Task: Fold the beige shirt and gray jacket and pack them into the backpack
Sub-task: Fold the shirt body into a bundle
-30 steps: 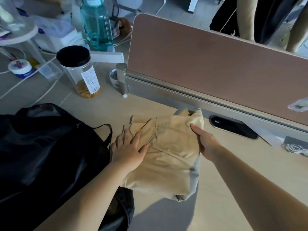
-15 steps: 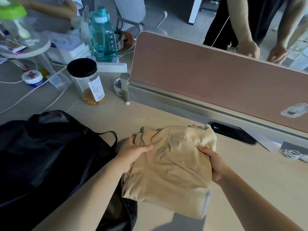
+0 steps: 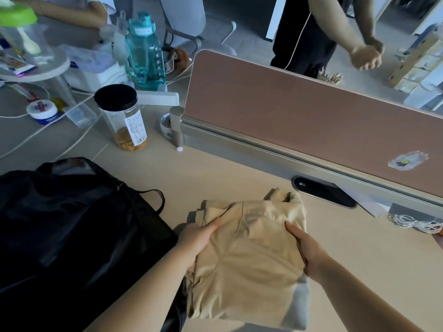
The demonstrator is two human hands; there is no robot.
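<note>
Left hand (image 3: 197,239) and right hand (image 3: 310,251) each grip one side of the folded beige shirt (image 3: 249,267), thumbs on top, over the desk (image 3: 364,262), just right of the black backpack (image 3: 72,226).

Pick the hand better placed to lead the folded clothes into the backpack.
Left, probably. Both hold the beige shirt, but the left hand is on the edge beside the backpack, which lies on that side; the right hand is on the far edge.

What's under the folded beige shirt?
A strip of gray fabric, probably the jacket, peeks out along the shirt at its right and lower edges. The left hand and right hand grip the sides. The rest underneath is covered.
</note>
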